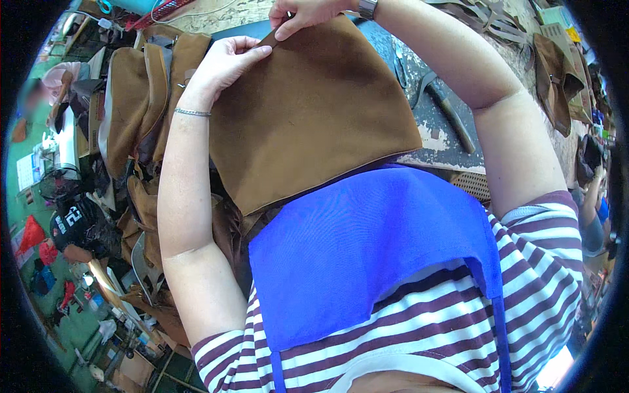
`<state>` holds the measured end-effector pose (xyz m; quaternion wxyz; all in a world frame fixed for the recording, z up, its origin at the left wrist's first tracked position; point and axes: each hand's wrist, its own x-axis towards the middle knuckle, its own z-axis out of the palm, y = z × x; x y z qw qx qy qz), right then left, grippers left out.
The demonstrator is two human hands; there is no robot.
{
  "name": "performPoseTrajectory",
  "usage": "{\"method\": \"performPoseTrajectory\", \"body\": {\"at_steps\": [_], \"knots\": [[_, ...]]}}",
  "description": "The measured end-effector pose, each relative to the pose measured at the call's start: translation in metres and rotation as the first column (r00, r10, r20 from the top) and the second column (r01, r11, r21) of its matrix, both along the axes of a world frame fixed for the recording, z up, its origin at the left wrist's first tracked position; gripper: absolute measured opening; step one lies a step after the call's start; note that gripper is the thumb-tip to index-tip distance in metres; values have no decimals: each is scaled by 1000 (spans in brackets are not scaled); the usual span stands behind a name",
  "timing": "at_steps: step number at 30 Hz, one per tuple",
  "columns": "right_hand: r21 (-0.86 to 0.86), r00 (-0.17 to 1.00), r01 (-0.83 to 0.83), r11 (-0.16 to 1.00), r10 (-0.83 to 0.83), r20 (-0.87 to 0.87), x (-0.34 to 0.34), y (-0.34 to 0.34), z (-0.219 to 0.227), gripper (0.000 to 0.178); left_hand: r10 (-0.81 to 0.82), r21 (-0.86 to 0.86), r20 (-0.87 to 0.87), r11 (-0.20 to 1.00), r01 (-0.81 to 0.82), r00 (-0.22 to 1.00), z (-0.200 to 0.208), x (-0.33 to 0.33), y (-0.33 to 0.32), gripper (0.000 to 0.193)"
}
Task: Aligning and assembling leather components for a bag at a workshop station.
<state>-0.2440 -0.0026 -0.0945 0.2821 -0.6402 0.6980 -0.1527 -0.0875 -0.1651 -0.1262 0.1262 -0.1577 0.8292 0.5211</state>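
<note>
A large brown leather or suede panel lies in front of me, its near edge hanging over the table edge by my blue apron. My left hand pinches the panel's upper left edge between thumb and fingers. Just beyond it, my right hand grips the same edge at the far corner, with a small dark spot between its fingers that I cannot make out. The two hands are close together. The panel's underside is hidden.
To the right of the panel, a hammer-like tool and a slim metal tool lie on the worn dark board. Stacked brown leather pieces crowd the left side. Leather strips lie at the far right. Another person sits at left.
</note>
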Motion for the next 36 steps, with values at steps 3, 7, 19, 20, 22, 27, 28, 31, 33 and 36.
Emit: {"method": "performPoseTrajectory", "body": {"at_steps": [3,7,19,20,22,27,28,31,33,36], "knots": [[-6,999,6,1000,-7,-35,-2,-2,-2,35,-21,-30,-31,999,20,999,0,-3,-1,32],[8,1000,6,1000,-6,-19,-3,-3,-9,34,-34,77,-171,996,47,985,-5,-10,2,31],[120,985,99,988,-114,130,2,7,-8,31,-16,-145,-304,989,-29,952,-17,-12,26,43],[113,986,99,989,-113,126,0,9,3,31,21,-117,-294,991,-57,956,-21,-11,24,43],[161,979,160,974,-136,-152,-6,16,18,31,42,-144,-285,986,-86,957,-22,-10,28,45],[128,985,-61,990,80,-154,-47,-4,-1,33,90,14,-250,996,-90,964,-22,-12,25,46],[109,993,-20,994,33,-116,-46,-9,-4,30,93,38,-223,996,-87,970,-21,-11,24,47],[94,998,22,995,-17,-55,-47,-11,-10,26,104,102,-228,991,-82,968,-23,-8,20,46],[98,999,27,995,-24,-32,-50,-10,-14,25,109,103,-254,991,-85,961,-23,-6,23,44],[144,1000,21,989,-22,6,-55,-9,-19,27,113,111,-285,990,-84,952,-21,-6,26,42]]}}
